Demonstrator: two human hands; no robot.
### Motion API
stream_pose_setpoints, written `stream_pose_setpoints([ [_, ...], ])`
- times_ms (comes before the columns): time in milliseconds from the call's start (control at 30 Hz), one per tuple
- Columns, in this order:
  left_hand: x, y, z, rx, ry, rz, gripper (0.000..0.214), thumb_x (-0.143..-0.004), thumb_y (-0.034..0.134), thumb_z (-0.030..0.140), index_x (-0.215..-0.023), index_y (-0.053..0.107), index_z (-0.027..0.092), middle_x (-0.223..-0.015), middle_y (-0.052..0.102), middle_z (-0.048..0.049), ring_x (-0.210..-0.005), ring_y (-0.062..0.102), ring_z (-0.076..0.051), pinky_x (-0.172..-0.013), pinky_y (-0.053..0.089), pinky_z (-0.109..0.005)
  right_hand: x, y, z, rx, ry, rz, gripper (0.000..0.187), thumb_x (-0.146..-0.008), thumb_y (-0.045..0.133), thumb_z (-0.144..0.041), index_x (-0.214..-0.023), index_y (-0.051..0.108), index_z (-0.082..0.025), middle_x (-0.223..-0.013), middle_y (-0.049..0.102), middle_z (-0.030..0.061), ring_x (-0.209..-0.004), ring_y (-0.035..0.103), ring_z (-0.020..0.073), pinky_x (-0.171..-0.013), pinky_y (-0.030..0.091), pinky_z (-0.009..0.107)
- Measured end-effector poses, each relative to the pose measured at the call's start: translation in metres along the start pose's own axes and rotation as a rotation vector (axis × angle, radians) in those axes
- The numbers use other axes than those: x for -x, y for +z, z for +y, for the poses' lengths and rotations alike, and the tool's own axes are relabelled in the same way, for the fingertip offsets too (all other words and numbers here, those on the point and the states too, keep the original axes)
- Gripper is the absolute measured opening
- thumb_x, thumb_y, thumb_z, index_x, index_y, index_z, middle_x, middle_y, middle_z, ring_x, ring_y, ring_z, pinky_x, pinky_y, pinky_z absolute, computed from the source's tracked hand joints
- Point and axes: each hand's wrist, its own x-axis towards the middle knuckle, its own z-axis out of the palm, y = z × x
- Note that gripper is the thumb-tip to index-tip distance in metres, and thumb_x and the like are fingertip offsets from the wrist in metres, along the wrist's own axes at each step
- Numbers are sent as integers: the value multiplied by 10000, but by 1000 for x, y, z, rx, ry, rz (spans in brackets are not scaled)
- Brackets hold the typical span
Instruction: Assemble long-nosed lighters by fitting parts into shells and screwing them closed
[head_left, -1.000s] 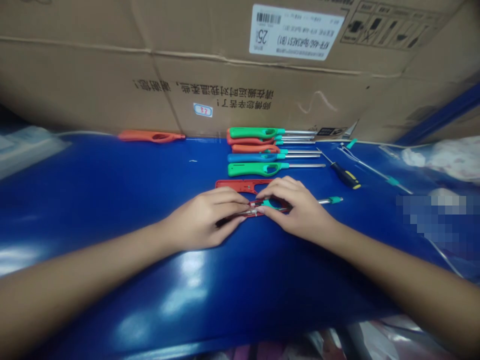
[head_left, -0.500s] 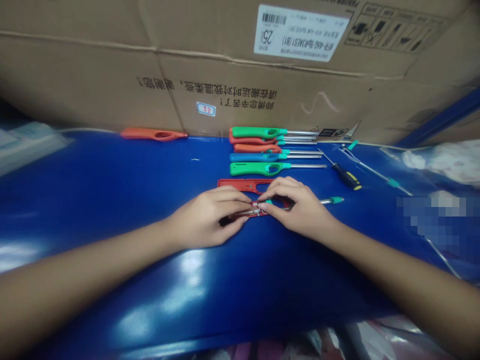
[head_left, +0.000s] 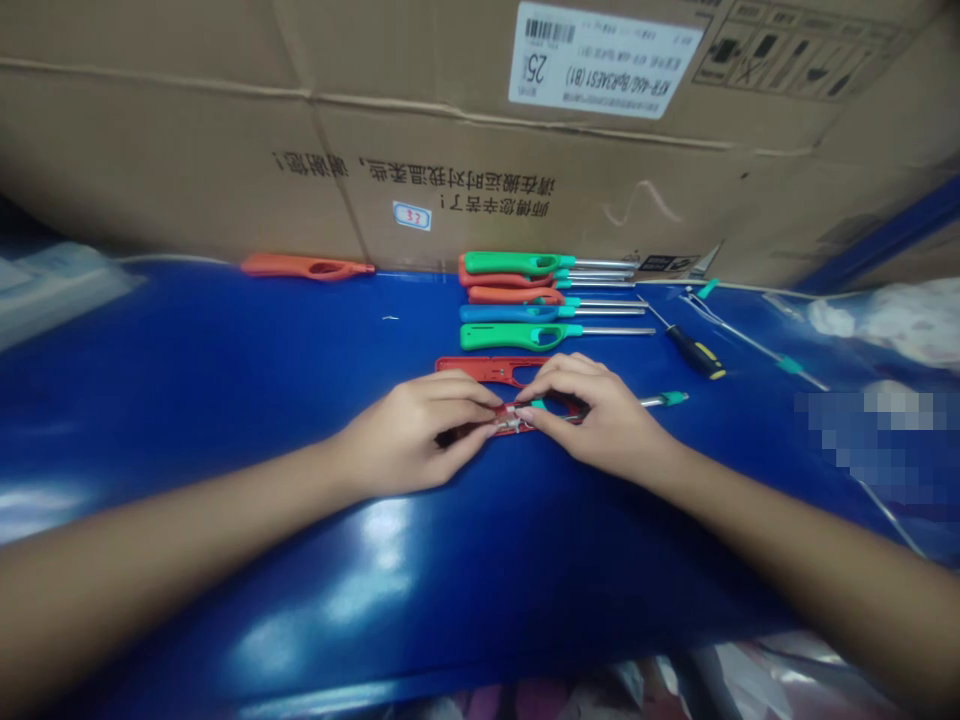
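Both hands work at an opened red lighter half (head_left: pixel 513 424), whose inner parts show between my fingertips. My left hand (head_left: pixel 420 430) curls over its left end, fingers and thumb closed on it. Thumb and fingers of my right hand (head_left: pixel 592 410) pinch at the middle, by small whitish parts and a green trigger (head_left: pixel 537 405). Just what the right fingertips hold is hidden. A metal tube with a green tip (head_left: pixel 664 399) sticks out to the right past my right hand. Right behind the hands lies the other red shell half (head_left: pixel 480 370), hollow side up.
Several long-necked lighters (head_left: pixel 517 337) in green, orange and blue lie in a row behind. A screwdriver (head_left: pixel 697 355) and a loose metal rod (head_left: pixel 757 345) are to the right. An orange handle (head_left: pixel 307 267) lies before the cardboard box (head_left: pixel 225 170). Plastic bags flank the blue table (head_left: pixel 225 400).
My left thumb and fingertips have shifted very slightly on the lighter half. My right hand keeps its place, and the other things have not moved.
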Motion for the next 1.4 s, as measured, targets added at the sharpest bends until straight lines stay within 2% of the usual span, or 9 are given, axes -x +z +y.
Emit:
stream_pose_setpoints([
  [300, -2, 1, 2, -51, 44, 0, 124, -902, 655, 124, -997, 733, 107, -998, 769, -94, -916, 736, -175, -872, 599, -287, -1, 4, 0, 7, 5, 31, 31, -870, 728, -212, -900, 723, -208, -914, 704, 29, -917, 611, 198, -841, 430, 359],
  [767, -1, 1, 3, -51, -10, -31, 104, -901, 656, 145, -974, 727, 123, -992, 762, -86, -900, 725, -173, -859, 590, -299, 0, 3, 1, 23, -26, 18, 60, -887, 695, -209, -939, 724, -204, -925, 683, 37, -904, 601, 191, -832, 442, 358],
  [933, -2, -4, -1, -85, 35, -21, 117, -886, 657, 131, -978, 727, 117, -983, 766, -102, -917, 733, -189, -886, 593, -312, -1, -13, 1, -14, -85, 58, 118, -933, 602, -181, -993, 703, -167, -961, 659, 66, -903, 623, 173, -827, 488, 317],
  [1000, -2, -7, -2, -89, 47, -32, 125, -875, 658, 130, -977, 727, 115, -974, 764, -111, -920, 732, -198, -895, 593, -324, 0, -25, 2, 30, -98, 14, 111, -927, 597, -175, -981, 695, -171, -966, 654, 63, -883, 624, 167, -807, 495, 299],
  [1100, -3, -11, -2, -101, 23, -75, 199, -857, 664, 159, -1043, 716, 111, -1024, 749, -129, -957, 718, -219, -894, 597, -351, 2, -42, 3, 164, -106, -189, 127, -932, 595, -215, -1025, 679, -195, -1005, 660, 50, -827, 627, 162, -716, 489, 285],
  [1167, -3, -12, -1, -122, 15, -107, 264, -853, 663, 178, -1108, 704, 123, -1100, 732, -131, -1015, 700, -233, -925, 589, -374, 3, -47, 2, 277, -132, -300, 164, -949, 568, -232, -1076, 668, -203, -1072, 663, 56, -870, 643, 183, -722, 490, 300],
  [1267, -1, -11, 2, -166, 59, -151, 314, -868, 645, 177, -1177, 694, 158, -1198, 710, -110, -1105, 670, -242, -1001, 560, -402, 5, -48, 0, 382, -188, -356, 191, -987, 509, -242, -1086, 661, -183, -1095, 656, 74, -922, 650, 208, -744, 490, 316],
  [1400, 1, -8, 3, -203, 92, -204, 361, -886, 626, 178, -1243, 676, 172, -1271, 680, -109, -1147, 652, -252, -994, 566, -401, 5, -43, -3, 425, -238, -391, 222, -1022, 447, -244, -998, 658, -177, -969, 633, 53, -809, 616, 178, -684, 464, 300],
])
